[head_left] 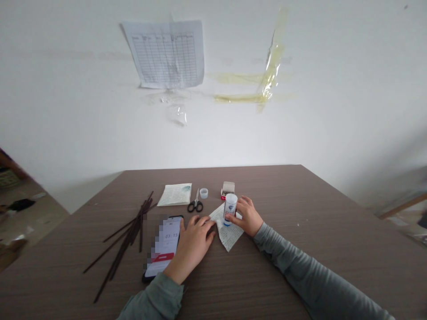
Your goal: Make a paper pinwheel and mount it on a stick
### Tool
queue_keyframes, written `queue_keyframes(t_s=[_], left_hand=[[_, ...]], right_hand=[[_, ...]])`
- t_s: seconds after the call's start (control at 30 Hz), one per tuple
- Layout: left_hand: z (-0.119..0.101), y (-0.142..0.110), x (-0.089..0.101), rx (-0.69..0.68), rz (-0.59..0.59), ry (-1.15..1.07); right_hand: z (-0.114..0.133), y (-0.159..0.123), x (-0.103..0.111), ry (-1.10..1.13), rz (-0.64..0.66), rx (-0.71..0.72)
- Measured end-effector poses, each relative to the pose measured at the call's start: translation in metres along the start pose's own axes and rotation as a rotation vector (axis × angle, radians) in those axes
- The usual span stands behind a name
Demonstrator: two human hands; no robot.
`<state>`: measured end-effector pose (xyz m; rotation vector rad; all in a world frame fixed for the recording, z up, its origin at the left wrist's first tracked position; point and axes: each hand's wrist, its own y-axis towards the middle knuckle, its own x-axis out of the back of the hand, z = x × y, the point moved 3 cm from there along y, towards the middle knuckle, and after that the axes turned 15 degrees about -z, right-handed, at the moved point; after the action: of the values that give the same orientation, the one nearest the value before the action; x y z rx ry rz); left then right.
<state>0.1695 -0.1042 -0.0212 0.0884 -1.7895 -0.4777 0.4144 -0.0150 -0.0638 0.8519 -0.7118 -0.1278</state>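
My right hand (247, 215) is closed round a white glue stick (230, 207), held upright with its lower end on a piece of written paper (228, 232) on the brown table (300, 231). My left hand (192, 245) lies flat with its fingers stretched out, the fingertips pressing the paper's left corner. The heel of that hand partly covers a phone (163, 249) whose screen is lit.
A bundle of thin dark sticks (128, 235) lies left of the phone. Behind the hands are a folded paper (175, 194), black scissors (195, 204), a small clear cap (203, 193) and a small box (227, 189). A printed sheet (167, 53) hangs on the wall.
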Motion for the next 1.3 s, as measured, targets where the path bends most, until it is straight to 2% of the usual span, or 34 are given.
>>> queue_keyframes(t_s=[0.17, 0.37, 0.53, 1.3], left_hand=[[0.003, -0.001, -0.003, -0.012, -0.023, 0.003], [0.001, 0.0, -0.001, 0.008, -0.004, 0.003], [0.003, 0.0, -0.001, -0.015, -0.032, 0.007], [-0.004, 0.003, 0.008, 0.035, 0.009, 0.008]], right_hand=[[0.001, 0.0, 0.002, 0.0, -0.039, -0.021], [0.004, 0.001, 0.003, 0.01, 0.018, -0.01], [0.002, 0.0, 0.002, -0.01, -0.058, -0.006], [0.003, -0.001, 0.001, 0.012, -0.014, -0.032]])
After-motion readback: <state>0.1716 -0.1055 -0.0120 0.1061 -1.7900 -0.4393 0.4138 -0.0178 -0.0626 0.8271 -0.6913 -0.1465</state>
